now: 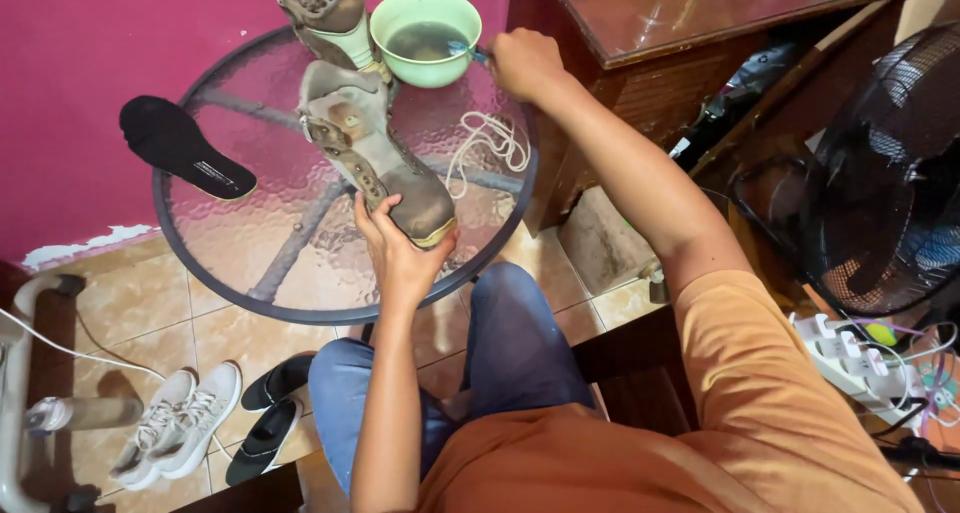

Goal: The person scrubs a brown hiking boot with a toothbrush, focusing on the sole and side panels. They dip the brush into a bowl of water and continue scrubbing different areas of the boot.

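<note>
Step in hand, as judged: wetting the brush. Round glass table point(250, 273) carries the boot point(375, 158), clamped at the toe by the left hand point(400, 258). Right hand point(522, 63) grips a brush point(462, 48) dipped in the green bowl point(425, 38). Loose lace point(490, 143) and second boot point(330, 18) crowd the return path.

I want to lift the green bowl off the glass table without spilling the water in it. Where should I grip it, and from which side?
Grip the green bowl by its rim on the near left, probably with both hands. It stands upright holding murky water; the right hand is at its right edge, and a boot crowds the far left.
</note>
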